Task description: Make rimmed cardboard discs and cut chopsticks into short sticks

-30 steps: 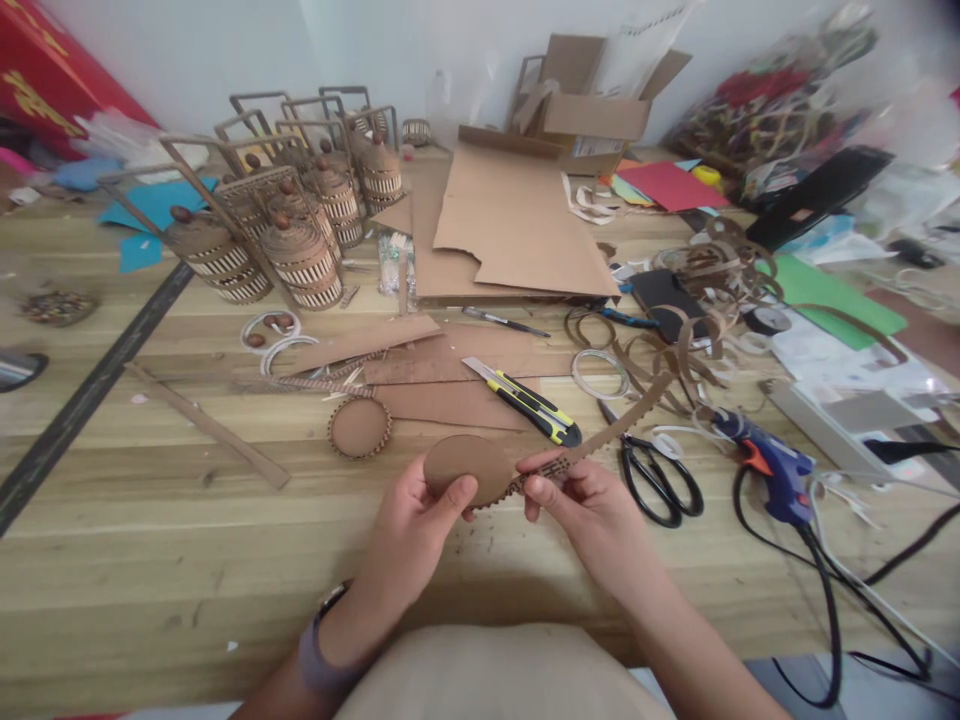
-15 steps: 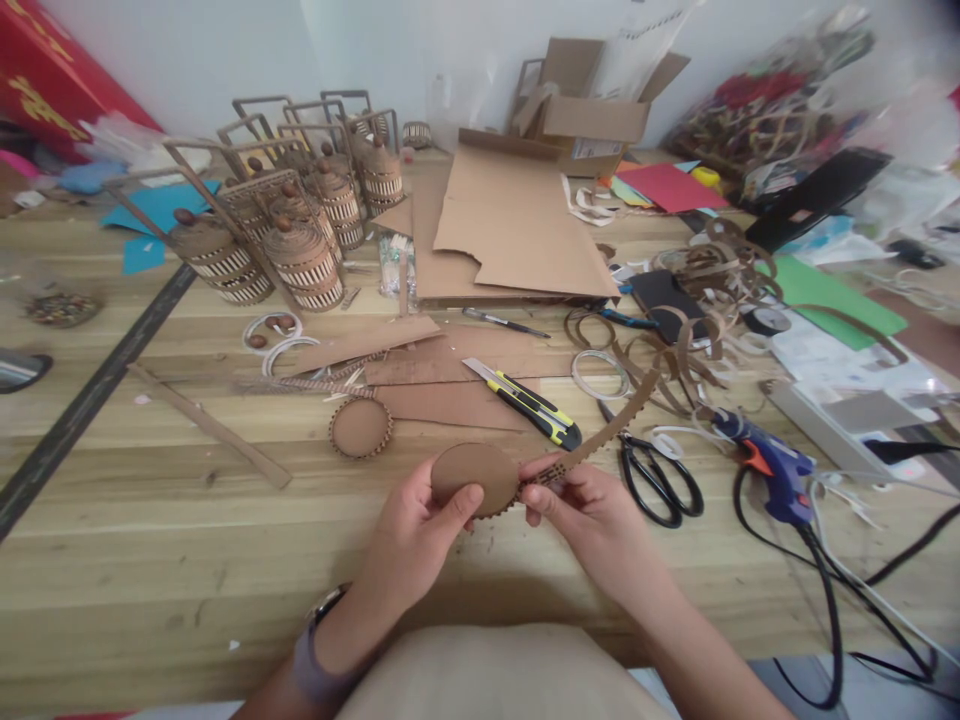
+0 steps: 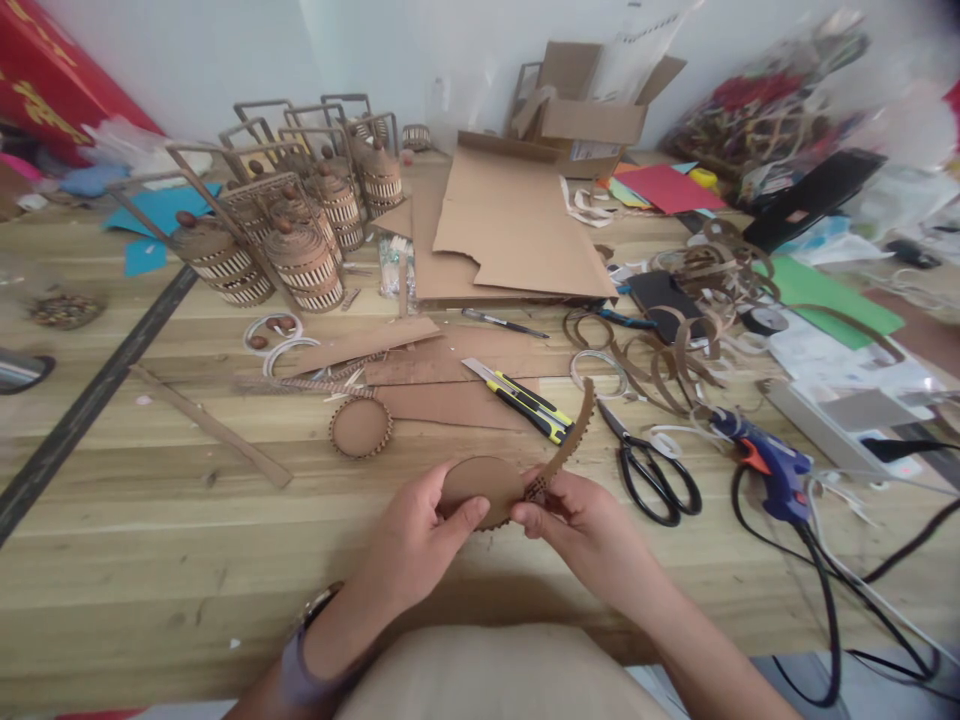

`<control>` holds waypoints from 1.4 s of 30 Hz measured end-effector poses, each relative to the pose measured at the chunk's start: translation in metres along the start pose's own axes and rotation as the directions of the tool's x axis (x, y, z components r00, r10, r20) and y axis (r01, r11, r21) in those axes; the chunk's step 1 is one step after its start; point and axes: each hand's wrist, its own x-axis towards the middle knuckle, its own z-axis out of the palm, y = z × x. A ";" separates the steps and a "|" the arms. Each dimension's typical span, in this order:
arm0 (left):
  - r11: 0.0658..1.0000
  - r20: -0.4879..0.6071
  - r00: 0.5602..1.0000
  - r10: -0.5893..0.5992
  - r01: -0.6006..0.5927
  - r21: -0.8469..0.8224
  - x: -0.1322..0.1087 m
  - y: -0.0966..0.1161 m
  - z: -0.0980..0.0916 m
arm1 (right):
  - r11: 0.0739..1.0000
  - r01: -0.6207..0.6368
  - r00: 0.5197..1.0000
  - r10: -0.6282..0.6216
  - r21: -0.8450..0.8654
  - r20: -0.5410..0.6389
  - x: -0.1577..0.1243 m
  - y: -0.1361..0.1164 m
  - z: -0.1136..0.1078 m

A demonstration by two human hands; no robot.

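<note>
My left hand (image 3: 420, 535) grips a round cardboard disc (image 3: 484, 487) by its left side, thumb on top. Ridged cardboard shows along the disc's lower edge. At the disc's right edge, my right hand (image 3: 574, 525) pinches a ridged cardboard strip (image 3: 566, 450), whose free end curves up and away. Behind my hands lies a yellow and black utility knife (image 3: 532, 405) with its blade out. A second disc with a ridged rim (image 3: 361, 428) rests on the table to the left. Black-handled scissors (image 3: 652, 475) lie right of my right hand.
A blue glue gun (image 3: 769, 470) with trailing cables lies at the right, near a white power strip (image 3: 832, 430). Cardboard lanterns (image 3: 304, 265) with handles stand at the back left. Cardboard sheets (image 3: 517, 220) and curled paper strips (image 3: 694, 330) spread across the back.
The disc has shifted slightly right and down in my left hand. The strip's free end has swung left and now stands steeper. Both hands keep their hold.
</note>
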 end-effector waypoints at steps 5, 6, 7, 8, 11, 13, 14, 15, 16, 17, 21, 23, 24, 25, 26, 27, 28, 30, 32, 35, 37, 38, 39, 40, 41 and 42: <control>0.994 -0.102 0.995 -0.006 -0.005 -0.109 0.002 -0.001 -0.001 | 0.996 -0.023 1.000 0.022 0.090 0.018 0.000 0.001 0.004; 0.981 -0.144 0.989 -0.015 -0.013 -0.191 0.002 -0.001 0.001 | 0.992 -0.027 1.000 0.027 0.123 -0.005 0.000 0.000 0.005; 0.960 -0.175 0.984 -0.024 -0.026 -0.278 0.003 -0.002 0.002 | 0.988 -0.026 0.999 0.031 0.151 -0.031 0.000 0.000 0.007; 0.932 -0.192 0.981 -0.029 -0.043 -0.360 0.003 -0.002 0.005 | 0.985 -0.025 0.998 0.035 0.171 -0.053 0.000 0.000 0.009; 0.874 -0.171 0.984 -0.042 -0.046 -0.485 0.005 -0.002 0.011 | 0.974 -0.040 0.997 0.055 0.223 -0.059 0.000 0.001 0.017; 0.884 -0.156 0.985 -0.071 -0.010 -0.467 0.006 -0.001 0.015 | 0.966 -0.044 0.998 0.056 0.257 -0.040 0.001 0.001 0.021; 0.892 -0.161 0.983 -0.087 0.005 -0.452 0.006 -0.001 0.016 | 0.962 -0.039 0.998 0.052 0.270 -0.041 0.001 0.001 0.022; 0.898 -0.174 0.980 -0.099 0.013 -0.441 0.006 -0.001 0.016 | 0.959 -0.030 0.997 0.047 0.280 -0.055 0.001 0.001 0.021; 0.900 -0.195 0.975 -0.104 0.009 -0.436 0.006 -0.001 0.016 | 0.958 -0.019 0.996 0.043 0.287 -0.080 0.001 0.000 0.019; 0.900 -0.215 0.971 -0.104 0.000 -0.436 0.007 -0.002 0.016 | 0.957 -0.007 0.993 0.042 0.290 -0.114 0.001 0.000 0.016; 0.904 -0.249 0.964 -0.095 -0.021 -0.426 0.006 -0.008 0.014 | 0.962 0.020 0.977 0.039 0.272 -0.211 -0.001 -0.003 0.002; 0.906 -0.284 0.954 -0.095 -0.035 -0.422 0.006 -0.009 0.012 | 0.962 0.008 0.975 0.053 0.273 -0.216 -0.002 -0.003 -0.001; 0.904 -0.315 0.944 -0.098 -0.047 -0.424 0.006 -0.010 0.012 | 0.960 0.000 0.974 0.064 0.281 -0.217 -0.002 -0.002 -0.002; 0.900 -0.348 0.932 -0.106 -0.059 -0.432 0.006 -0.009 0.012 | 0.956 -0.008 0.973 0.076 0.292 -0.220 -0.003 -0.001 -0.001; 0.892 -0.374 0.920 -0.115 -0.070 -0.446 0.006 -0.009 0.011 | 0.952 -0.014 0.971 0.085 0.305 -0.223 -0.004 0.000 0.000; 0.882 -0.393 0.911 -0.126 -0.078 -0.465 0.006 -0.008 0.012 | 0.948 -0.015 0.969 0.092 0.319 -0.229 -0.004 0.002 0.002; 0.870 -0.404 0.904 -0.137 -0.085 -0.486 0.006 -0.007 0.012 | 0.943 -0.014 0.968 0.097 0.332 -0.233 -0.005 0.003 0.003; 0.847 -0.409 0.901 -0.147 -0.100 -0.523 0.006 -0.007 0.013 | 0.935 -0.010 0.965 0.101 0.353 -0.240 -0.006 0.004 0.005; 0.838 -0.410 0.903 -0.130 -0.121 -0.533 0.006 -0.007 0.013 | 0.932 -0.010 0.964 0.106 0.364 -0.244 -0.007 0.004 0.005; 0.870 -0.384 0.921 -0.068 -0.134 -0.475 0.004 -0.010 0.011 | 0.932 -0.012 0.965 0.106 0.363 -0.241 -0.007 0.002 0.003; 0.899 -0.341 0.940 -0.029 -0.125 -0.420 0.003 -0.013 0.009 | 0.933 -0.007 0.967 0.099 0.361 -0.236 -0.007 0.001 0.001; 0.910 -0.319 0.948 -0.018 -0.116 -0.398 0.002 -0.013 0.008 | 0.933 -0.004 0.968 0.095 0.361 -0.233 -0.007 0.001 0.000; 0.919 -0.300 0.954 -0.013 -0.108 -0.380 0.001 -0.014 0.007 | 0.932 -0.001 0.969 0.091 0.362 -0.230 -0.006 0.000 0.000; 0.926 -0.287 0.958 -0.008 -0.101 -0.364 0.000 -0.014 0.007 | 0.932 0.000 0.970 0.087 0.361 -0.225 -0.006 0.000 0.000; 0.933 -0.278 0.960 -0.005 -0.096 -0.347 -0.001 -0.014 0.006 | 0.933 0.000 0.972 0.085 0.360 -0.220 -0.006 -0.001 -0.001; 0.939 -0.271 0.963 0.000 -0.093 -0.330 -0.002 -0.013 0.006 | 0.934 -0.002 0.973 0.085 0.358 -0.215 -0.006 -0.002 -0.001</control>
